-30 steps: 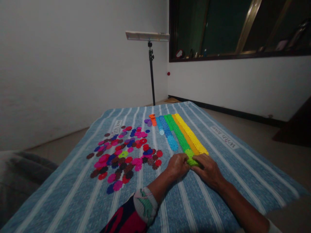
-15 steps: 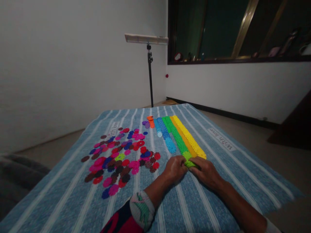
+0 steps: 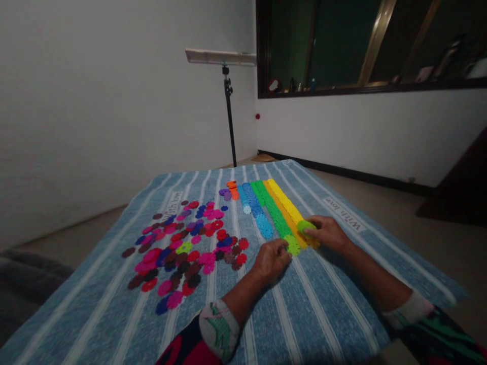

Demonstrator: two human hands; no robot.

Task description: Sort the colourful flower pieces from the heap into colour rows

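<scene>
Rows of flat plastic discs lie side by side on a blue striped cloth (image 3: 315,304): a yellow row (image 3: 283,201), an orange row (image 3: 279,212), a green row (image 3: 271,209) and a short blue row (image 3: 255,210). My left hand (image 3: 271,260) rests closed at the near end of the green row, its fingertips on the last green disc (image 3: 292,245). My right hand (image 3: 327,233) pinches a light green disc (image 3: 305,225) just above the near end of the yellow and orange rows.
A loose heap of pink, red, brown and dark blue discs (image 3: 182,246) spreads over the cloth's left half. A few orange and purple discs (image 3: 229,191) lie at the far end. A light stand (image 3: 229,109) stands by the white wall, under a dark window (image 3: 361,43).
My right hand has lifted away from the left one, up and to the right, with a green disc in its fingers. My left hand stays at the green row's near end.
</scene>
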